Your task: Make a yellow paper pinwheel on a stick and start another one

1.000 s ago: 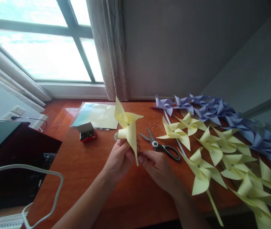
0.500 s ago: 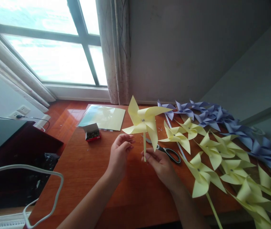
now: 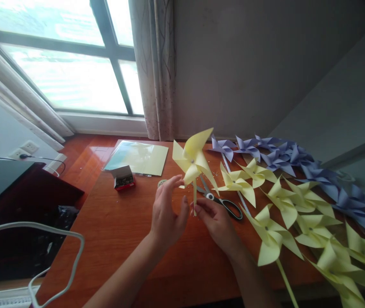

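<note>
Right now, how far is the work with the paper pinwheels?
Many look finished: yellow pinwheels and purple pinwheels lie in rows on the table. In hand is one more yellow pinwheel: the right hand holds its stick, the left hand touches a blade. Yellow sheets, scissors and an open pin box remain, so more may follow.

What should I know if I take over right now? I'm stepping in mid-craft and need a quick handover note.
Right hand: pinches the stick of the yellow pinwheel, held upright above the table.
Left hand: open, fingertips touching a lower blade.
Scissors lie just behind the right hand; small red box and yellow paper sheet to the left.
Done: yellow pinwheels and purple pinwheels lie in rows on the right.
Left: put down the held one.
</note>
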Motion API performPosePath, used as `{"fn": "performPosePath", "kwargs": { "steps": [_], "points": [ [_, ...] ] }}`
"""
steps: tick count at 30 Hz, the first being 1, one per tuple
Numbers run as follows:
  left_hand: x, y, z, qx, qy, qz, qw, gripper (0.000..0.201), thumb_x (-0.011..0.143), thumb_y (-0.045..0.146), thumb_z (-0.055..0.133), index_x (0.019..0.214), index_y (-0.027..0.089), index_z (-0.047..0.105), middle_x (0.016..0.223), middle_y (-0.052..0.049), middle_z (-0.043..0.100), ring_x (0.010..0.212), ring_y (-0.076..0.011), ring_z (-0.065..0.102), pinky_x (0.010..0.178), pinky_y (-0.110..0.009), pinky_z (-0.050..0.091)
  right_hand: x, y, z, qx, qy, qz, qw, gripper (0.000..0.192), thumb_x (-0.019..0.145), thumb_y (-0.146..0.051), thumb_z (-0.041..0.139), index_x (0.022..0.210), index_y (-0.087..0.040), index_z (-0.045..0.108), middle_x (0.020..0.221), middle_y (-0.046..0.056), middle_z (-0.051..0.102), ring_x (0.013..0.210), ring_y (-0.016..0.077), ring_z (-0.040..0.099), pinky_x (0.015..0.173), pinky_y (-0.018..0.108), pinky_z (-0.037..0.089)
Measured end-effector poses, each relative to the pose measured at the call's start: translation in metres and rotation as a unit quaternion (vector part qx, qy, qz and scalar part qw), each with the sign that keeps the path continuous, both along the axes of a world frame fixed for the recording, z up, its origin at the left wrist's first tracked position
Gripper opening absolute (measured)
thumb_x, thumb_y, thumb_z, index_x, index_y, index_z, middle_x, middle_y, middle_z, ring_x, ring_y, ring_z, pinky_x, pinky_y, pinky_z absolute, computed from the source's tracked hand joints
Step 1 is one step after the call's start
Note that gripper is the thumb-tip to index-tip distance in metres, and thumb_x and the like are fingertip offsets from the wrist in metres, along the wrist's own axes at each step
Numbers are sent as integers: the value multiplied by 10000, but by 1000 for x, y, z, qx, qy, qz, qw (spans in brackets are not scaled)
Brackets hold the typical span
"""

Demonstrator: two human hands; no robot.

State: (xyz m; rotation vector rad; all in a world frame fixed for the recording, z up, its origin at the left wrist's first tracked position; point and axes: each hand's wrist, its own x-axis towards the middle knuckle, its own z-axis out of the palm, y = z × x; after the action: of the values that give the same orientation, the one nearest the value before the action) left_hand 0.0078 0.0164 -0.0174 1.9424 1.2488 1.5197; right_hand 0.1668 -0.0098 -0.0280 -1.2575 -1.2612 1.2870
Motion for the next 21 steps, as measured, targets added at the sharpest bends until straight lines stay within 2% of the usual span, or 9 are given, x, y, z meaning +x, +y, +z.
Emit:
{"fn": "performPosePath", "kwargs": {
  "steps": [4,7,10,12,14,18,21],
  "points": [
    [3,-11,8,-48,-86,-82,992,555,822,86,681,1345,254,602,1279,-115,702,1232,-300,641,1090,-452,472,0,0,3,14,-36,4,999,270,932,-450,633,983,-206,737,921,50,755,843,199,694,779,306,543],
    [2,-16,19,-92,-151,-115,978,526,793,84,726,1287,261,696,1296,-115,707,1267,-309,620,1134,-428,430,0,0,8,28,-71,16,997,264,948,-430,601,939,-198,728,921,54,751,835,199,685,763,306,531],
    [-1,-14,24,-72,-202,-89,973,407,766,103,768,1137,269,776,1161,-94,751,1174,-293,647,1107,-404,436,1,1,9,32,-83,11,996,226,938,-394,609,939,-205,734,923,52,749,853,205,685,767,309,531],
    [-4,-9,24,-52,-228,-46,971,301,799,118,745,1052,278,779,1046,-67,748,1057,-257,658,1022,-372,475,1,2,7,32,-85,-1,996,200,920,-378,634,950,-212,742,924,50,746,860,208,686,769,312,534],
    [-9,-1,23,-62,-253,-6,965,203,855,145,695,999,274,757,979,-44,723,966,-218,649,926,-328,495,2,2,4,34,-86,-7,996,186,912,-373,646,942,-221,749,932,48,744,864,208,683,762,311,533],
    [-19,15,17,-147,-303,28,941,95,863,178,668,916,225,730,925,-22,704,894,-172,623,832,-261,476,2,2,-1,38,-73,-18,996,206,912,-412,657,913,-233,758,906,42,739,841,202,673,748,308,530],
    [-23,24,11,-236,-362,17,902,58,826,212,694,880,196,708,870,-12,696,834,-143,600,784,-236,460,0,1,0,38,-35,-27,998,251,897,-455,679,896,-219,762,858,45,727,805,195,663,727,294,525]
  ]
}}
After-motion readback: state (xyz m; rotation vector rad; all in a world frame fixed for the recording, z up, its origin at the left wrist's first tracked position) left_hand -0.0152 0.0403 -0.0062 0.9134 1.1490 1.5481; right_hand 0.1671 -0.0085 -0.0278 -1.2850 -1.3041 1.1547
